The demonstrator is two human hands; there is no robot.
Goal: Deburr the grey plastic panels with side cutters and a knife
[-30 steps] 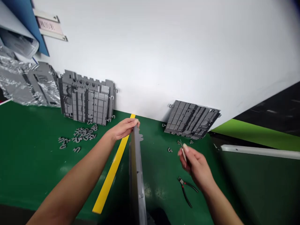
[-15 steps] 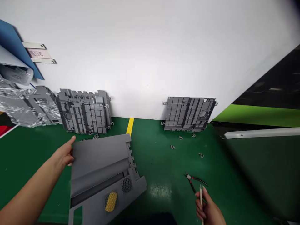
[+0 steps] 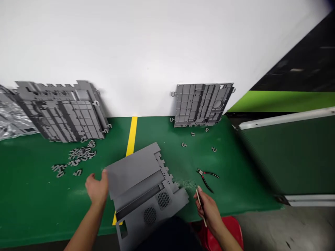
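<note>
A grey plastic panel [image 3: 137, 174] with round mesh grilles and a notched right edge lies tilted across the near table edge, its lower part hidden by my dark clothing. My left hand [image 3: 96, 188] is at the panel's left corner, thumb against the edge, fingers apart and not wrapped round it. In my right hand [image 3: 208, 209], right of the panel, is a thin pale pen-like tool [image 3: 201, 205] with a narrow dark tip. Just beyond that hand lie side cutters [image 3: 205, 177] with black handles, jaws apart.
Stacked grey panels [image 3: 70, 115] lean against the white wall at left, another panel [image 3: 201, 104] at right. Small hook-shaped grey pieces [image 3: 81, 155] are heaped on the green table [image 3: 31, 195]. A green board [image 3: 288, 157] borders the right; a red stool [image 3: 231, 228] stands below.
My view has shifted, showing more of the near table edge. The panel has swung right, nearer my right hand. My left hand's grip on its edge has loosened; the right still holds the tool.
</note>
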